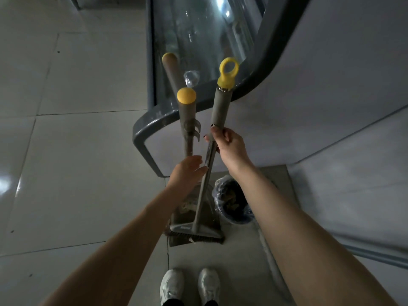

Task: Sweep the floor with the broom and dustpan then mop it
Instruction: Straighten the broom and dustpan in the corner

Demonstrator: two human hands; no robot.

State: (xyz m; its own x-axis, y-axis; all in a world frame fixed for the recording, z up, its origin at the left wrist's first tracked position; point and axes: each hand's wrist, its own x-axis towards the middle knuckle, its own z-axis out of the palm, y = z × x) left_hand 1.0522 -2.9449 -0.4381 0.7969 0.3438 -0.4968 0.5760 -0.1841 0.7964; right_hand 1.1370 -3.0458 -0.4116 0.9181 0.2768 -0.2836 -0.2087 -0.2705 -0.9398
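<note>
The grey broom (220,107), topped by a yellow ring cap, stands tilted with its brush head (196,233) low in the grey dustpan (189,206). My right hand (229,146) is closed around the broom's shaft just below the grip sleeve. Left of it rises the dustpan's upright handle (186,120), which has a round yellow cap and a clip. My left hand (187,171) sits between the two poles, fingers extended and touching the broom shaft. A third grey pole with a yellow tip (170,69), maybe the mop, leans on the glass cabinet.
A grey-framed glass display cabinet (198,36) stands straight ahead, with a white appliance (331,85) to the right. A small bin with a plastic liner (231,202) sits right of the dustpan. My white shoes (189,286) are at the bottom on the light tiled floor (66,162).
</note>
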